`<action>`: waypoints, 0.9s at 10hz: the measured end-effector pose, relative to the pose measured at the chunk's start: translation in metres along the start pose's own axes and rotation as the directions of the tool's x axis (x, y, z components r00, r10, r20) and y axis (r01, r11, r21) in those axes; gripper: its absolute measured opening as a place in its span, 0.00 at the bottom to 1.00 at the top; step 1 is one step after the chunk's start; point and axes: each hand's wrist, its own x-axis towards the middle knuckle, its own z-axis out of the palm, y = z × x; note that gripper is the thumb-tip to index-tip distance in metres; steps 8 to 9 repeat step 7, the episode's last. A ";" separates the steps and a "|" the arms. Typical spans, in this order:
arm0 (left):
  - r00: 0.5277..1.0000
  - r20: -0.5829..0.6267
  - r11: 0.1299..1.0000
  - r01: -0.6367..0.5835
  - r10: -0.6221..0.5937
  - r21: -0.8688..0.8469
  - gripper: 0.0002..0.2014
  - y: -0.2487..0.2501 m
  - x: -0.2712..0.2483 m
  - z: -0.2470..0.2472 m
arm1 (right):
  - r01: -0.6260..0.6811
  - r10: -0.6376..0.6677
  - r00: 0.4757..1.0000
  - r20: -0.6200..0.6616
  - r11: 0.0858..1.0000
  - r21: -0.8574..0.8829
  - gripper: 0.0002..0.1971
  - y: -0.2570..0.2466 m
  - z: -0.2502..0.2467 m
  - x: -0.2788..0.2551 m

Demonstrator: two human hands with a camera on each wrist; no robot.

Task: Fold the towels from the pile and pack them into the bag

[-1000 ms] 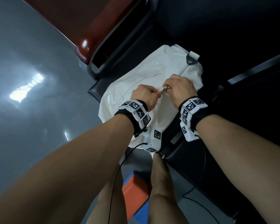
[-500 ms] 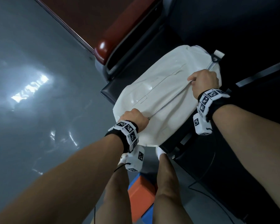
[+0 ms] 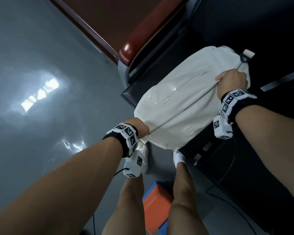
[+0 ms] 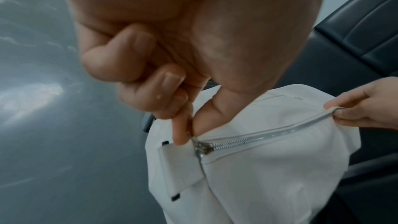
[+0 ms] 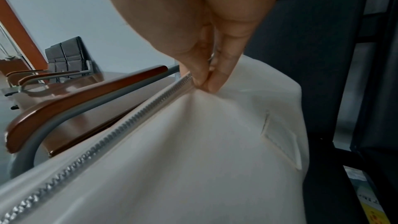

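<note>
Head view: white bag (image 3: pixel 185 106) lies zipped on black seat (image 3: pixel 131 94); left hand (image 3: pixel 139 126) pinches zipper pull (image 4: pixel 201 148), right hand (image 3: pixel 232 82) pinches zipper tape (image 5: pixel 150 108).

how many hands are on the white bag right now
2. The left hand pinches the metal zipper pull at the near end of the white fabric bag. The right hand pinches the zipper seam near the far end.

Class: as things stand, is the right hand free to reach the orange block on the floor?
Probably not: the right hand pinches the white bag's zipper tape; the orange block lies below, between the legs.
</note>
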 end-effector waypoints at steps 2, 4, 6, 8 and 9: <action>0.994 -0.101 0.997 -0.029 0.036 0.067 0.18 -0.003 0.001 0.008 | 0.093 -0.092 0.995 0.035 0.996 -0.016 0.14 -0.011 0.002 -0.028; 0.956 -0.280 0.994 -0.100 0.082 -0.051 0.11 0.015 -0.022 -0.011 | 0.130 -0.129 0.981 0.142 0.991 0.006 0.11 -0.024 0.002 -0.069; 0.916 -0.338 0.966 -0.251 0.216 -0.061 0.12 0.046 -0.068 -0.042 | 0.120 -0.125 0.975 0.186 0.992 0.037 0.12 -0.020 -0.033 -0.104; 0.902 -0.362 0.960 -0.274 0.234 -0.062 0.12 0.059 -0.089 -0.059 | 0.121 -0.120 0.974 0.194 0.993 0.008 0.11 -0.016 -0.056 -0.113; 0.902 -0.362 0.960 -0.274 0.234 -0.062 0.12 0.059 -0.089 -0.059 | 0.121 -0.120 0.974 0.194 0.993 0.008 0.11 -0.016 -0.056 -0.113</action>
